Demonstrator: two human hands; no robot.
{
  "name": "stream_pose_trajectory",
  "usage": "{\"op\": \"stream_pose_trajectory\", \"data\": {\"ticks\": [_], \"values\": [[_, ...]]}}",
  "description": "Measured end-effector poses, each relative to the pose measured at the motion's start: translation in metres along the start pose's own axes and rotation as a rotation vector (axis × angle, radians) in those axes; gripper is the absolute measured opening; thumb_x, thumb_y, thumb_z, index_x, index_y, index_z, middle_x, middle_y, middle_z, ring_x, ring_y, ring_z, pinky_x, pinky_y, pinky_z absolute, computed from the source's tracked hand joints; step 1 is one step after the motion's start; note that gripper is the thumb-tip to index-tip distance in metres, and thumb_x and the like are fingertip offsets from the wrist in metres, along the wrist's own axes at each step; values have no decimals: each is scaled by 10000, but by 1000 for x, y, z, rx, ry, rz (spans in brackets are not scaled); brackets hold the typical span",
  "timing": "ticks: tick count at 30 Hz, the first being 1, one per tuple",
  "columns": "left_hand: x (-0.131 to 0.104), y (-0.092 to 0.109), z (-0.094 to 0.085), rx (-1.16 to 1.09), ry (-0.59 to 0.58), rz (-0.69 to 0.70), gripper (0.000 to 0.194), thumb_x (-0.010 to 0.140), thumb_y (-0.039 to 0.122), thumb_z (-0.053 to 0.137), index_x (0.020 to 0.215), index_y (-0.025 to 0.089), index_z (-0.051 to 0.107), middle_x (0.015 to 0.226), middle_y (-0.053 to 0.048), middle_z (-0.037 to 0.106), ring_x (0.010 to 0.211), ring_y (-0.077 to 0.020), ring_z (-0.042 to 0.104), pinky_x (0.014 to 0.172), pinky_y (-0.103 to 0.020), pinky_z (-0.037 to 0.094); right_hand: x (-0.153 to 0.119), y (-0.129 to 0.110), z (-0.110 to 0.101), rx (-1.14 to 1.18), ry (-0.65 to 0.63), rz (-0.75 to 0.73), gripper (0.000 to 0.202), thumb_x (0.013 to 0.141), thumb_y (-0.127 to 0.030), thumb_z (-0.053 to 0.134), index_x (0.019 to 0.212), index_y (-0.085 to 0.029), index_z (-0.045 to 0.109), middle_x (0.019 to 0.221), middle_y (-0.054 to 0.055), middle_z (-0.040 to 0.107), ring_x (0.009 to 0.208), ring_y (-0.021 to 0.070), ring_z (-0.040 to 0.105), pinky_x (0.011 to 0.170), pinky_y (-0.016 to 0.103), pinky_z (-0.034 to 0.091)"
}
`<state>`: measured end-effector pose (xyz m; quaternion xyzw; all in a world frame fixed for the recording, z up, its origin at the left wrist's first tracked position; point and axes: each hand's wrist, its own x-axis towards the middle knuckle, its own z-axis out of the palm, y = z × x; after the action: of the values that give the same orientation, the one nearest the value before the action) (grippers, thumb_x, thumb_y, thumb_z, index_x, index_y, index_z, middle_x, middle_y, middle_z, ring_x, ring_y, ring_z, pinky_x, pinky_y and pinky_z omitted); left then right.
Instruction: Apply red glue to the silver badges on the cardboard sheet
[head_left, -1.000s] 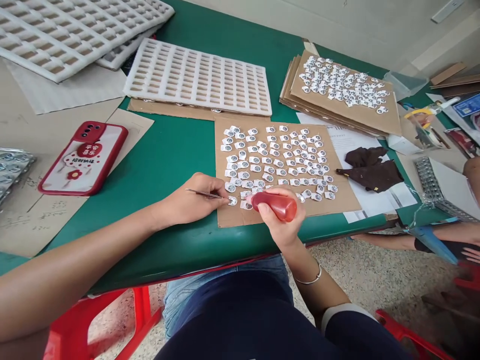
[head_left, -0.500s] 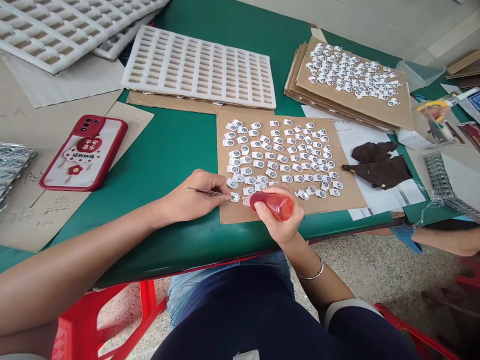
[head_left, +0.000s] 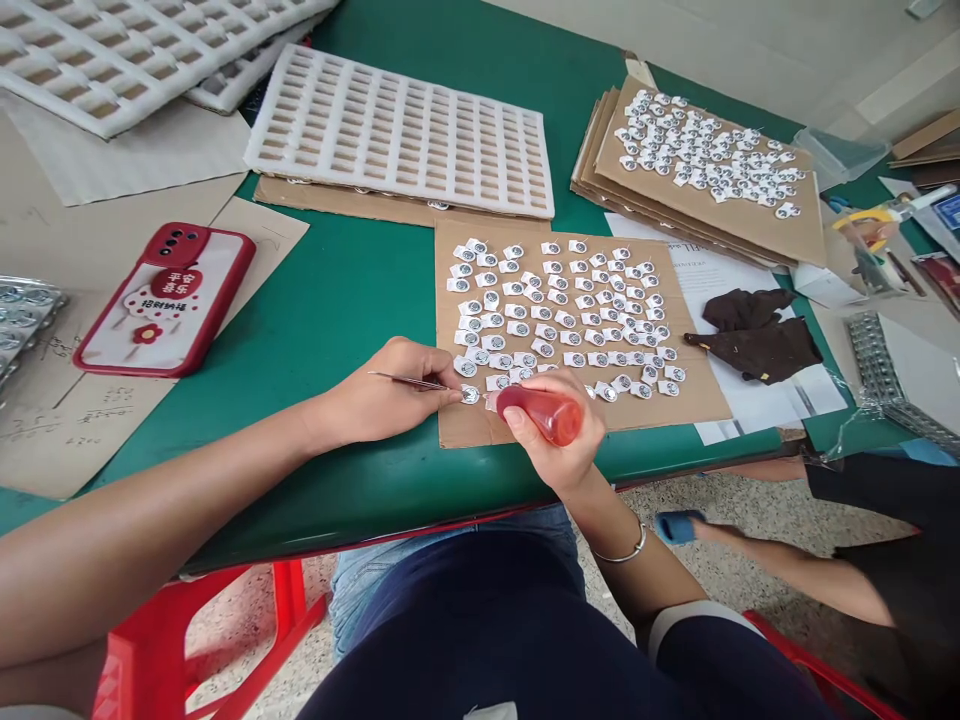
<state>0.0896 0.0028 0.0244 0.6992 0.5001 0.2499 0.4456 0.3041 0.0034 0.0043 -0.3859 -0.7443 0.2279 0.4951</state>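
My left hand [head_left: 397, 392] is closed round a pair of thin metal tweezers [head_left: 405, 381], its fingertips beside a small round silver piece [head_left: 470, 394] at the near left of a cardboard sheet [head_left: 480, 430]. My right hand [head_left: 566, 435] grips a soft red squeeze bottle [head_left: 553, 414], tilted with its tip pointing left toward that silver piece. Whether the tip touches it I cannot tell. Rows of similar round silver pieces on white paper tabs [head_left: 541, 313] cover much of the cardboard.
White foam trays with slots [head_left: 405, 130] lie behind and to the left. A phone in a red case [head_left: 165, 300] rests at left. Stacked cardboard sheets [head_left: 701, 195] carry more silver pieces. A dark brown cloth [head_left: 765, 335] lies at right; another person's leg [head_left: 795, 570] shows below.
Both hands hold nearly the same place, the bottle shifting very slightly. At the right, the other person's leg and dark clothing have come further into view.
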Motion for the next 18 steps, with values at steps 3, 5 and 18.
{"op": "stream_pose_trajectory", "data": {"ticks": [3,5,18], "values": [[0,0,0,4,8,3,118,787,236,573,751,151,647,704,-7,650,643,-117,574,556,-200,421,-1,-1,0,10,-13,1,235,702,-248,693,906,-207,583,801,39,613,732,178,589,658,380,517],[0,0,0,14,11,-1,125,791,246,573,744,154,644,697,-4,646,634,-112,567,546,-198,413,-2,-1,0,19,-19,-1,236,699,-234,694,907,-205,586,802,41,614,733,180,588,654,380,515],[0,1,0,22,-2,-1,145,803,253,555,754,150,645,703,-9,643,651,-120,565,566,-205,416,-1,0,-1,-9,-14,-8,241,701,-258,686,909,-205,577,798,48,614,729,192,594,643,394,527]]}}
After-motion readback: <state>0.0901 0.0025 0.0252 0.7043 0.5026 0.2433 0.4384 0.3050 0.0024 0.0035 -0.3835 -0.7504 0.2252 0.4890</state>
